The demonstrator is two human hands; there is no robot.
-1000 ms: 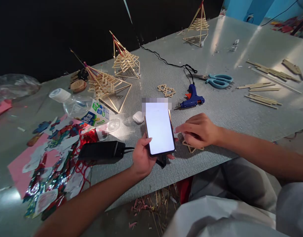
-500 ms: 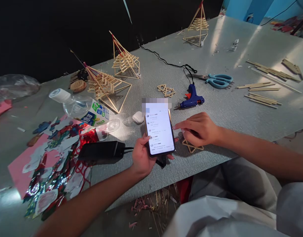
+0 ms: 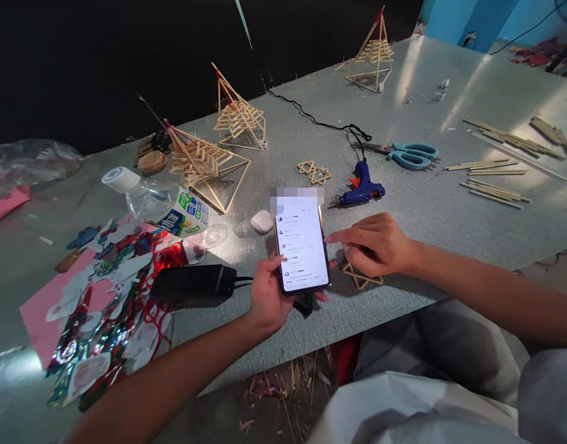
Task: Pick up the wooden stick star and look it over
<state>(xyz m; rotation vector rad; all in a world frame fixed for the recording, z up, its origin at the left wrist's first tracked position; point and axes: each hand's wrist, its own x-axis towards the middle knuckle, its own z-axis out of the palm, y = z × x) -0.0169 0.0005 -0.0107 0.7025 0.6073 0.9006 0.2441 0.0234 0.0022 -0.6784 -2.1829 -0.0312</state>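
My left hand is wrapped round a smartphone, screen up, showing a bright list of text lines; the top of the screen is blurred out. Beside the phone's right edge is my right hand, index finger stretched towards the screen and the other fingers bent, with nothing in it. Whether that fingertip touches the phone I cannot tell. A small star-shaped frame of wooden sticks lies partly hidden beneath my right hand. A black power bank, its cable leading towards the phone, rests left of my left hand.
Beyond the phone are a blue glue gun, blue-handled scissors, a white earphone case and small stick stars. Stick pyramids stand behind. A plastic bottle lies over scraps and red yarn at left; loose sticks lie right.
The whole view has shifted slightly, so things appear a little lower and further right. My hands keep the same pose around the phone.
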